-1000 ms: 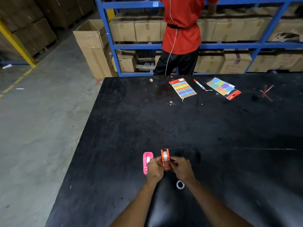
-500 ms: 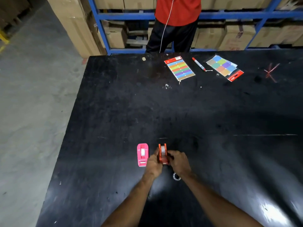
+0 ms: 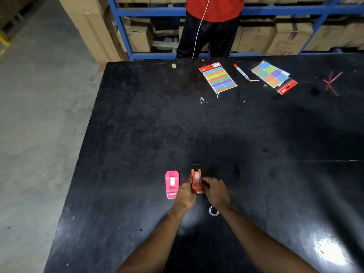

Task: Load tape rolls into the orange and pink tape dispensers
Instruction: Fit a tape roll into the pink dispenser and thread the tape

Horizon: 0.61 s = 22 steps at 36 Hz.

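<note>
The orange tape dispenser (image 3: 196, 180) stands on the black table (image 3: 216, 134) with a whitish tape roll seated in it. My left hand (image 3: 185, 195) grips its left side and my right hand (image 3: 215, 192) grips its right side. Just to the left, apart from my hands, stands the pink tape dispenser (image 3: 172, 184), also holding a whitish roll. A small clear ring-shaped piece (image 3: 213, 210) lies on the table below my right wrist.
At the table's far side lie a coloured label sheet (image 3: 218, 78), a red marker (image 3: 241, 72) and a coloured sticker pack (image 3: 273, 76). A person in a red shirt (image 3: 212, 26) stands beyond the far edge before blue shelving with cartons. The table's left edge drops to concrete floor.
The view has tilted downward, so everything sits higher in frame. Both hands stay on the orange dispenser; it now sits lower, on the table.
</note>
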Available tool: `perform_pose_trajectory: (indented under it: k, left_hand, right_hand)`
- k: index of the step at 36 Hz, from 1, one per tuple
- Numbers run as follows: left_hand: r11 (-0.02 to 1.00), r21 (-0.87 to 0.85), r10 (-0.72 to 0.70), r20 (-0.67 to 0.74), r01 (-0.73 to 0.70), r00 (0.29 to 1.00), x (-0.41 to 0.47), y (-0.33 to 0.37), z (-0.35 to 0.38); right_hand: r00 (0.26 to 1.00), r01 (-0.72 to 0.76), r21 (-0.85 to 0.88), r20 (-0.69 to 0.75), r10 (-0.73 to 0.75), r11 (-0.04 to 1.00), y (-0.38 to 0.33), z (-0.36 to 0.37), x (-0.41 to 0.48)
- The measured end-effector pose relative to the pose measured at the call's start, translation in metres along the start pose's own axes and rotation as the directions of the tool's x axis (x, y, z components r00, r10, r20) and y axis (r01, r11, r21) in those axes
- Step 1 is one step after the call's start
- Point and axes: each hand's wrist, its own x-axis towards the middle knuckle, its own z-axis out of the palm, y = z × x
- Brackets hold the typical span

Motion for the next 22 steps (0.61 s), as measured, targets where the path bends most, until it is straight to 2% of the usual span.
perform_pose_trajectory:
  k: [4,7,10,14,19,22]
  left_hand:
    - [0.991,-0.034,-0.132,-0.005,0.132,0.991,-0.005,0.005,-0.002]
    - [0.995,0.028,-0.099,0.013,0.099,0.995,-0.008,0.009,-0.005]
    - [0.988,-0.015,-0.155,0.032,0.156,0.987,-0.010,0.006,-0.005]
    - [0.991,0.023,-0.134,-0.047,0.135,0.990,-0.013,0.011,-0.013]
    - [0.996,0.004,-0.090,-0.168,0.092,0.982,-0.006,-0.005,-0.038]
    - [0.996,-0.023,-0.093,-0.266,0.090,0.959,0.002,-0.022,-0.063]
  right_hand:
    - [1.000,-0.014,-0.015,0.008,0.014,1.000,-0.002,-0.002,-0.002]
    - [0.999,-0.029,-0.036,0.018,0.030,0.999,-0.001,-0.002,-0.003]
    - [0.998,-0.040,-0.046,0.038,0.041,0.998,0.004,0.000,0.000]
    - [0.996,-0.074,-0.087,0.053,0.078,0.994,-0.003,-0.008,0.000]
    - [0.992,-0.111,-0.102,-0.075,0.104,0.989,-0.018,-0.025,0.001]
    - [0.989,-0.127,-0.074,-0.091,0.120,0.989,-0.030,-0.028,0.008]
